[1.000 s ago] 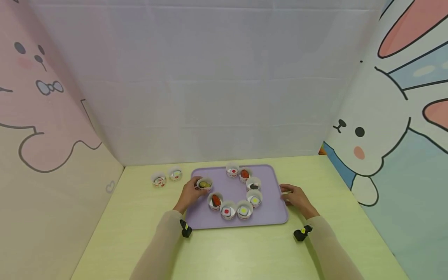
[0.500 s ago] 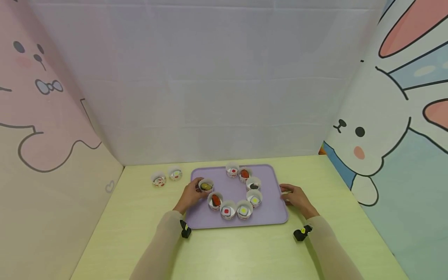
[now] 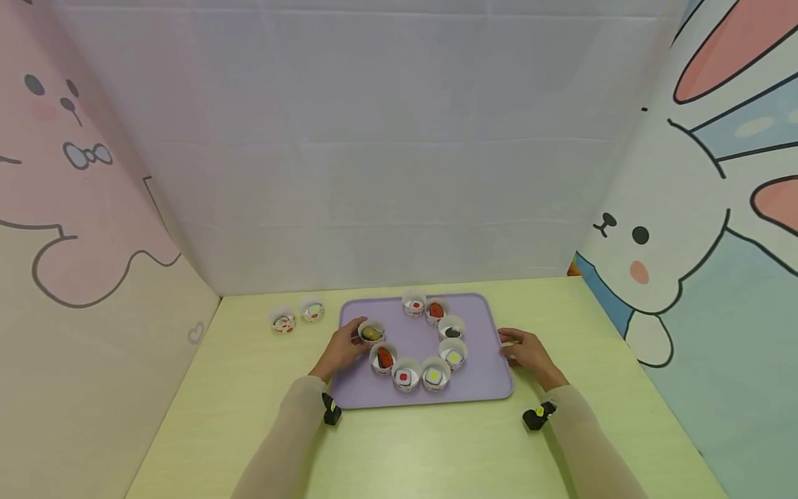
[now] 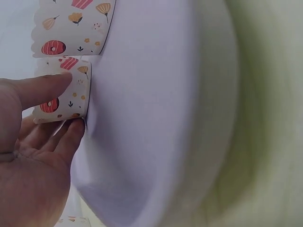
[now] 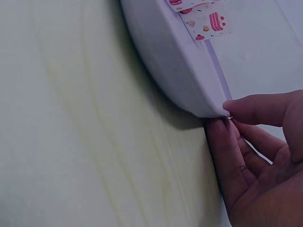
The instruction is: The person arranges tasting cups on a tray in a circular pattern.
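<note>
A ring of white paper cups sits on a lilac tray [image 3: 480,384]. Each holds a small piece, some topped red, some yellow or dark. My left hand [image 3: 341,348] grips a paper cup [image 3: 372,333] with an olive-yellow piece in it, at the ring's left side. In the left wrist view the thumb lies along this printed cup [image 4: 81,97] and the fingers are under its other side. It stands against a neighbouring cup [image 4: 71,28]. My right hand [image 3: 532,357] pinches the tray's right rim; in the right wrist view thumb and forefinger meet at the tray edge [image 5: 189,90].
Two more filled paper cups, one nearer [image 3: 283,321] and one farther [image 3: 312,310], stand on the pale yellow table [image 3: 405,450] left of the tray. A white sheet hangs behind, and cartoon-printed panels rise at both sides.
My left hand has moved slightly right and toward me with the cup, bringing it up to the cup with the red-topped piece. The right hand and the tray have stayed put.
</note>
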A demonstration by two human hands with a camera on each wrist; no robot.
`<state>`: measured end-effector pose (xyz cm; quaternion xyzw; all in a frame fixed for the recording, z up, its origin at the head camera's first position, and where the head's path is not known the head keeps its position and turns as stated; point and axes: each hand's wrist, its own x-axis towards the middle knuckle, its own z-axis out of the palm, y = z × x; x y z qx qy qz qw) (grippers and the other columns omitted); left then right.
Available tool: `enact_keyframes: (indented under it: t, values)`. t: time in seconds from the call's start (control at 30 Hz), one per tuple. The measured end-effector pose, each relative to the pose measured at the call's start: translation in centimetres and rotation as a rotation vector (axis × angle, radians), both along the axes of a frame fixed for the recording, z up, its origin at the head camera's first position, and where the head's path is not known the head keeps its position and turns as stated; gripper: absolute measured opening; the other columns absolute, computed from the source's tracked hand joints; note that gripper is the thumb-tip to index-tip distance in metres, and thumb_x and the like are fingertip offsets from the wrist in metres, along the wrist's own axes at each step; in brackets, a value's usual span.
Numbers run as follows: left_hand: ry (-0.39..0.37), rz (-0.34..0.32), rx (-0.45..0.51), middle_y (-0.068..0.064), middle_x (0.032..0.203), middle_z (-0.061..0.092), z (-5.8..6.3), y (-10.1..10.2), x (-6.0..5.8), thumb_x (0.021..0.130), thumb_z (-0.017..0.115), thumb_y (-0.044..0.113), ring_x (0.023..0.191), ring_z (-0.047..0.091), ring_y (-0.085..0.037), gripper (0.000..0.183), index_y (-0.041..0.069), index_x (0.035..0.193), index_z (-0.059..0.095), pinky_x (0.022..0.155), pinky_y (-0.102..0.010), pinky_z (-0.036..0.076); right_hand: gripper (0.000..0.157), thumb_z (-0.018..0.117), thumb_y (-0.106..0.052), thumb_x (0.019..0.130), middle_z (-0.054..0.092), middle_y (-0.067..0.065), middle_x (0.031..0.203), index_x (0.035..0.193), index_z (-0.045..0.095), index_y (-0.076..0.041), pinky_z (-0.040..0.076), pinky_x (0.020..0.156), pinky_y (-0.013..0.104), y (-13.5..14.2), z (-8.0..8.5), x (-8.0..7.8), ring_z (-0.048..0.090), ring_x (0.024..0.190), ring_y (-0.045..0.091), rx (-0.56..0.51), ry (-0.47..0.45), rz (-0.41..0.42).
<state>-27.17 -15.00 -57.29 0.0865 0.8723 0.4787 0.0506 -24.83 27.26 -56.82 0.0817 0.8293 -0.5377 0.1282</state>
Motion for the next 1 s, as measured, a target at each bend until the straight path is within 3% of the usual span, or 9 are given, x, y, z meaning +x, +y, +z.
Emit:
enact_keyframes:
  t: [0.17, 0.37, 0.57, 1.0]
  values:
    - [-0.024, -0.034, 0.032, -0.028, 0.14, 0.052, 0.19, 0.1, 0.23, 0.086, 0.065, -0.006, 0.122, 0.058, -0.041, 0.065, -0.001, 0.147, 0.041, 0.099, -0.046, 0.05, 0.053, 0.064, -0.003, 0.089, 0.054, 0.022, 0.132, 0.141, 0.051, -0.001, 0.056, 0.075, 0.031, -0.03, -0.01, 0.06, 0.061, 0.098, 0.02, -0.001, -0.006, -0.001]
    - [-0.046, 0.025, 0.062, -0.02, 0.142, 0.054, 0.11, -0.24, 0.42, 0.093, 0.057, 0.004, 0.13, 0.054, -0.035, 0.056, 0.004, 0.147, 0.043, 0.106, -0.048, 0.044, 0.053, 0.063, -0.004, 0.089, 0.054, 0.022, 0.133, 0.141, 0.051, -0.002, 0.056, 0.074, 0.029, -0.12, 0.1, 0.09, 0.061, 0.099, 0.02, 0.003, -0.01, -0.001]
    - [-0.052, 0.076, 0.078, -0.017, 0.138, 0.058, -0.35, -0.72, 0.43, 0.095, 0.061, 0.018, 0.128, 0.056, -0.033, 0.048, 0.006, 0.141, 0.051, 0.106, -0.047, 0.044, 0.052, 0.063, -0.004, 0.09, 0.054, 0.022, 0.133, 0.14, 0.052, -0.002, 0.055, 0.074, 0.031, -0.08, 0.08, 0.05, 0.061, 0.1, 0.022, -0.001, -0.006, -0.005]
    - [-0.029, 0.122, 0.107, -0.016, 0.128, 0.065, -0.66, -0.48, 0.85, 0.092, 0.068, 0.02, 0.119, 0.063, -0.033, 0.041, 0.007, 0.13, 0.06, 0.098, -0.045, 0.051, 0.053, 0.063, -0.003, 0.088, 0.056, 0.021, 0.131, 0.14, 0.052, -0.002, 0.056, 0.075, 0.031, 0.0, -0.07, -0.07, 0.061, 0.098, 0.021, 0.003, -0.01, -0.01]
